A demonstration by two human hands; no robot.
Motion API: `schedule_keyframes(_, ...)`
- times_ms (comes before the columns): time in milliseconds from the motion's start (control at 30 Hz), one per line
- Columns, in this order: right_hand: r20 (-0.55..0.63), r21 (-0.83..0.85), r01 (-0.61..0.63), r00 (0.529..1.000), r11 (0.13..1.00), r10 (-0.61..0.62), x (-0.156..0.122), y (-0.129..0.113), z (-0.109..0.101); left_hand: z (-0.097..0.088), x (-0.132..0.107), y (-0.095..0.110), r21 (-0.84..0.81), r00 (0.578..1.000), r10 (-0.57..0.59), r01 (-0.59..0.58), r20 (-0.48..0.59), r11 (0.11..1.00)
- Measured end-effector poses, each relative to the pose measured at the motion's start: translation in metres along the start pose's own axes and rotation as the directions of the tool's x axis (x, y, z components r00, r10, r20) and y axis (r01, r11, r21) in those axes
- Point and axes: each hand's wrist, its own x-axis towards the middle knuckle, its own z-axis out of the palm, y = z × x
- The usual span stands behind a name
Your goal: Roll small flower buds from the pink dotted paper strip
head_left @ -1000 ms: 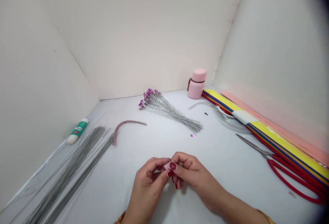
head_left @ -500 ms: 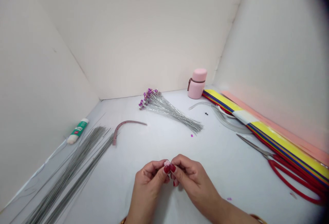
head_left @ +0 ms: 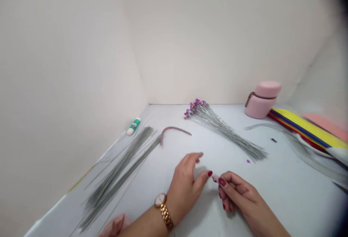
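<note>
My left hand [head_left: 186,179] hovers over the table with its fingers apart and nothing in them. Its thumb tip is close to a small pale pink piece [head_left: 215,177], perhaps folded paper; blur hides its exact shape. The piece is pinched between thumb and fingers of my right hand [head_left: 241,197], just right of the left one. Behind the hands lies a bundle of silver wire stems [head_left: 231,131], tipped with purple and pinkish bead-like heads [head_left: 196,107].
Bare grey wires [head_left: 122,171], a glue stick [head_left: 133,126] and a curved pink strip [head_left: 174,128] lie left. At right are a pink flask [head_left: 261,101], coloured sheets [head_left: 304,126] and clear tubing [head_left: 296,144]. A pinkish thing [head_left: 114,225] shows beside my left forearm.
My hands were together around the small pink piece; now the left has let go and opened, moving apart from the right. The view has turned left, so the table things appear shifted right.
</note>
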Motion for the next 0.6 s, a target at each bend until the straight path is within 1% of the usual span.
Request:
schedule_keyframes(33, -0.018, -0.008, 0.006, 1.000, 1.000, -0.006, -0.001, 0.000, 0.000, -0.012, 0.002, -0.003, 0.157, 0.999, 0.028, -0.022, -0.036, 0.987)
schedule_keyframes(67, -0.027, -0.015, 0.008, 1.000, 1.000, -0.008, -0.002, 0.001, 0.001, -0.027, 0.003, -0.008, 0.321, 0.998, 0.017, 0.003, -0.060, 0.947)
schedule_keyframes(100, -0.033, -0.020, 0.009, 0.999, 1.000, -0.009, -0.002, 0.001, 0.001, -0.044, 0.002, -0.015, 0.482, 0.996, -0.051, 0.080, -0.073, 0.872)
schedule_keyframes(133, -0.034, -0.026, 0.010, 0.999, 1.000, -0.011, -0.002, 0.001, 0.000, -0.061, -0.001, -0.024, 0.629, 0.984, -0.146, 0.179, -0.105, 0.757)
schedule_keyframes(167, -0.030, -0.031, 0.012, 0.999, 0.999, -0.013, -0.002, 0.002, 0.000, -0.078, -0.005, -0.034, 0.744, 0.953, -0.253, 0.292, -0.169, 0.601)
schedule_keyframes(200, -0.024, -0.036, 0.014, 1.000, 0.999, -0.015, -0.001, 0.002, 0.000, -0.094, -0.012, -0.043, 0.764, 0.925, -0.298, 0.366, -0.236, 0.532)
schedule_keyframes(233, -0.014, -0.041, 0.015, 1.000, 0.999, -0.015, -0.001, 0.002, 0.000, -0.108, -0.019, -0.052, 0.766, 0.900, -0.326, 0.422, -0.290, 0.484)
schedule_keyframes(300, 0.004, -0.052, 0.020, 1.000, 0.998, -0.020, 0.000, 0.002, 0.000, -0.128, -0.032, -0.065, 0.768, 0.865, -0.355, 0.486, -0.355, 0.416)
schedule_keyframes(367, 0.003, -0.063, 0.029, 1.000, 0.998, -0.029, 0.000, 0.001, 0.002, -0.136, -0.041, -0.073, 0.787, 0.865, -0.359, 0.480, -0.351, 0.387)
schedule_keyframes(433, -0.014, -0.071, 0.043, 0.999, 0.997, -0.044, 0.000, 0.000, 0.003, -0.136, -0.043, -0.076, 0.809, 0.873, -0.354, 0.460, -0.336, 0.366)
schedule_keyframes(533, -0.032, -0.072, 0.060, 0.998, 0.996, -0.062, -0.002, -0.002, 0.004, -0.132, -0.037, -0.082, 0.829, 0.876, -0.357, 0.445, -0.324, 0.338)
schedule_keyframes(600, -0.039, -0.069, 0.061, 0.997, 0.996, -0.064, -0.003, -0.003, 0.004, -0.134, -0.032, -0.087, 0.835, 0.873, -0.370, 0.442, -0.318, 0.327)
